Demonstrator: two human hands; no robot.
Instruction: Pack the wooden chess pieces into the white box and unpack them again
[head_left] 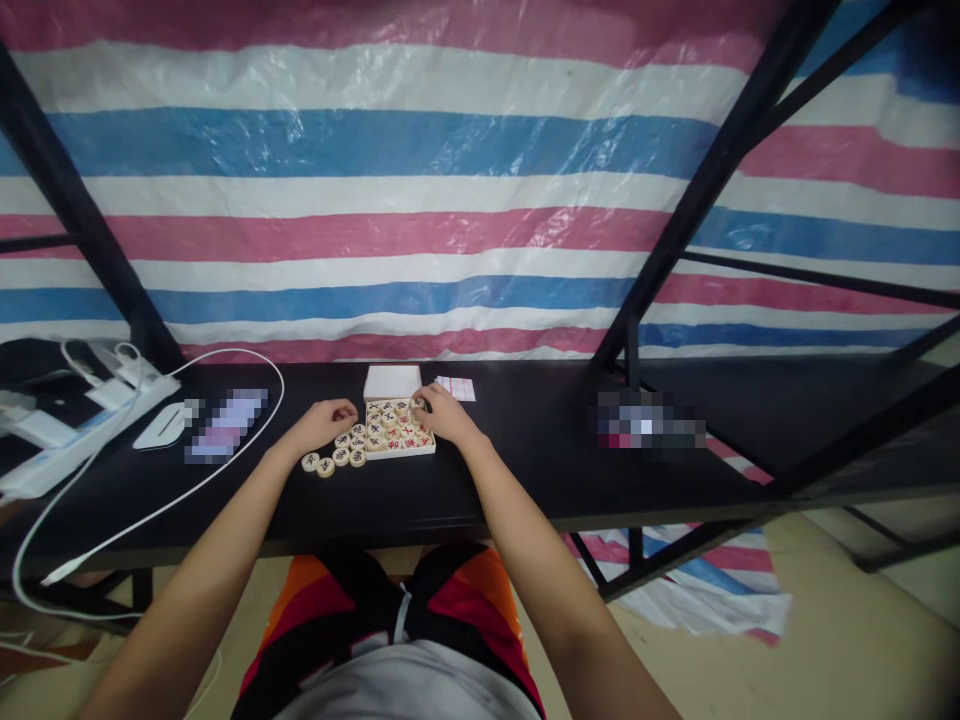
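Round xiangqi pieces with black and red characters [389,417] lie in rows inside a white box [401,453]. Several loose black-character pieces [341,457] are on the table, left of the box. My left hand [328,424] is just above and behind these loose pieces, its fingers curled together; whether a piece is inside them is hidden. At the box's back right corner, my right hand [445,412] has thumb and fingers closed around a xiangqi piece, which they partly cover. Behind the box lies its white lid [393,381].
A folded paper board with red lines [456,388] lies behind my right hand. On the left of the black table [525,440] are a white power strip [90,425], cables and a blurred phone-like item [227,425]. Dark frame bars [686,200] slant up at right.
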